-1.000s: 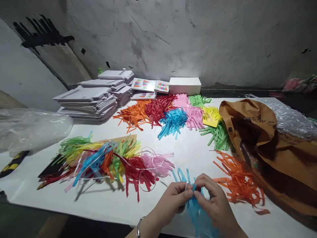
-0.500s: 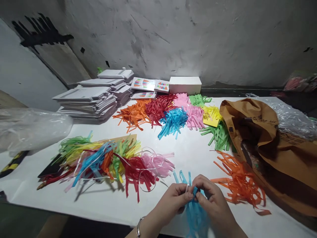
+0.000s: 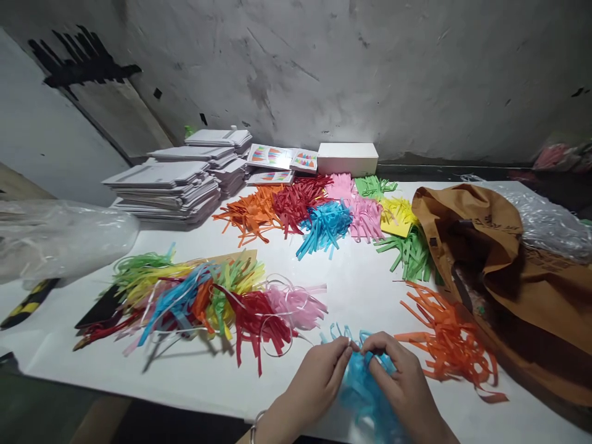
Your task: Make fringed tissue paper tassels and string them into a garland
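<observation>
Near the table's front edge, my left hand (image 3: 319, 377) pinches a thin white string at the top of a light blue tissue tassel (image 3: 365, 394). My right hand (image 3: 396, 370) has its fingers closed on the same blue tassel, just to the right. The fingertips of both hands are close together, and the tassel's strips hang between and below them. To the left lies a strung row of tassels, with a dark red one (image 3: 261, 317) and a pink one (image 3: 298, 305) nearest. Loose orange strips (image 3: 453, 345) lie right of my right hand.
Fringed bundles, among them an orange one (image 3: 252, 213) and a blue one (image 3: 326, 225), lie at the back centre. Paper stacks (image 3: 161, 191) and a white box (image 3: 348, 159) stand by the wall. A brown bag (image 3: 499, 277) covers the right side; plastic wrap (image 3: 69, 237) lies left.
My left hand has shifted slightly left and up, its pinch now on the string. The blue tassel's strips have spread between the hands. The view has shifted slightly.
</observation>
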`<state>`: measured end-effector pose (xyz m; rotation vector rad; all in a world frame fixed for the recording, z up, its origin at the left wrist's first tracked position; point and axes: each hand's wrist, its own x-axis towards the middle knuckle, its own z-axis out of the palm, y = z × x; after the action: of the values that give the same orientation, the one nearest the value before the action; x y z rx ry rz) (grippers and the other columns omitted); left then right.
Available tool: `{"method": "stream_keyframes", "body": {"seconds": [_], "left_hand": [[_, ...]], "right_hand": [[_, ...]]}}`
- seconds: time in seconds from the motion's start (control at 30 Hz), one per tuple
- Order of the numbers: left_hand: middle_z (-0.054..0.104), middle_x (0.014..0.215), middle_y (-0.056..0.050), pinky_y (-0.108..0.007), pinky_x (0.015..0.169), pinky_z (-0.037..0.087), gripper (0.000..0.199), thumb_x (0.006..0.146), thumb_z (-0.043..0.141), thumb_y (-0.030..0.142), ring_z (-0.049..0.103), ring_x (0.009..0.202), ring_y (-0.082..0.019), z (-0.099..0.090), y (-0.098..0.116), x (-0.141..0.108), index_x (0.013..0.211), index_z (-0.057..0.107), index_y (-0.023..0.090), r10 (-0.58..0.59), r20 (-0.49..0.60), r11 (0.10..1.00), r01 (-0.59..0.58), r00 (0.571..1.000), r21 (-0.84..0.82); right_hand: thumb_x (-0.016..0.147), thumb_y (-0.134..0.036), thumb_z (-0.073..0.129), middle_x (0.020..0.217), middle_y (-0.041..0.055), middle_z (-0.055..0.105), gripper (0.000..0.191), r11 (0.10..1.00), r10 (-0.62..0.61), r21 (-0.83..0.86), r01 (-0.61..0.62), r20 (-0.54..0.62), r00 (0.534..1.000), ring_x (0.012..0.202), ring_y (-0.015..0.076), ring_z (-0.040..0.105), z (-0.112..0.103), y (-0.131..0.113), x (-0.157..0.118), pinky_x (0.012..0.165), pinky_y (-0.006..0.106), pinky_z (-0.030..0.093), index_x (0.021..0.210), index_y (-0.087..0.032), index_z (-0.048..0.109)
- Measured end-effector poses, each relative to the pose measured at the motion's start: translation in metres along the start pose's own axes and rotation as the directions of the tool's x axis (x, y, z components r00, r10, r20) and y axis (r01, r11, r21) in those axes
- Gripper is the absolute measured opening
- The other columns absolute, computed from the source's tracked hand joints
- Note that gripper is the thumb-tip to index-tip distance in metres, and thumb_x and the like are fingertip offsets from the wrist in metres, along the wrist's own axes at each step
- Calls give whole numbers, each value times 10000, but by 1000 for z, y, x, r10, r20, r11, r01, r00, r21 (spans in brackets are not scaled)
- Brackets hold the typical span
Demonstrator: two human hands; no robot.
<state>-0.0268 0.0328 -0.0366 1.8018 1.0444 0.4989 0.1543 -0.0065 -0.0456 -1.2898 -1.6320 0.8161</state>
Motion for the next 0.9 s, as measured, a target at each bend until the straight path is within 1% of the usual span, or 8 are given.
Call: {"method": "stream_keyframes", "body": {"seconds": [0.1,0.2,0.27,0.37,0.47,0.57,0.77,0.9], "left_hand": [[690,854,-53,-279,686,388,262,996,377,284,620,768,-201,-1,-2,-1,944,620,199,84,89,963,-104,992,249],[674,813,-33,-271,651,364,140,909,472,186,591,721,-185,-2,-1,-3,934,610,196,167,145,924,-206,975,321],[645,763,-4,-256,614,343,73,876,567,233,554,675,-164,-4,0,-4,919,614,198,173,143,937,-207,975,281],[622,712,11,-240,582,324,178,857,657,366,527,643,-149,-2,0,-5,875,637,190,147,87,969,-161,985,185],[624,685,4,-233,578,329,184,916,559,321,523,620,-140,4,-3,-5,839,652,182,155,10,978,-155,988,139],[660,725,-17,-230,616,371,223,943,469,255,563,649,-143,9,-7,-6,881,671,182,197,-19,972,-193,980,136],[690,749,-31,-227,644,393,253,949,467,261,596,683,-145,6,-11,-7,884,696,177,177,-6,978,-175,984,112],[639,677,-9,-225,595,355,264,935,516,315,524,623,-129,4,-9,-6,826,705,167,97,-6,995,-96,995,40]], "right_hand": [[918,-168,495,855,-14,629,126,1000,-16,-15,16,8,1000,806,145,606,2,-2,0,709,233,475,931,-238,599],[938,-177,481,902,-4,637,162,998,-43,-43,44,40,998,848,154,609,3,-4,1,738,249,472,992,-244,618],[942,-176,478,914,-1,641,188,997,-44,-63,48,68,997,852,157,611,3,-4,1,733,254,465,1024,-250,630],[937,-177,491,876,0,639,172,997,-30,-73,34,60,998,814,155,611,4,-3,1,698,250,447,983,-241,643],[931,-179,500,872,3,645,172,1000,21,-23,-19,84,996,814,150,619,2,-4,3,710,246,446,959,-232,662],[917,-163,498,894,12,646,205,996,77,21,-81,163,984,848,154,624,-3,-7,6,733,249,448,957,-231,687],[922,-196,516,879,11,632,186,992,118,18,-126,248,962,824,160,592,-8,-7,7,733,266,425,939,-232,697],[915,-203,518,847,5,625,157,990,141,-24,-140,273,952,785,155,569,-9,-5,6,705,267,405,877,-216,669]]}}
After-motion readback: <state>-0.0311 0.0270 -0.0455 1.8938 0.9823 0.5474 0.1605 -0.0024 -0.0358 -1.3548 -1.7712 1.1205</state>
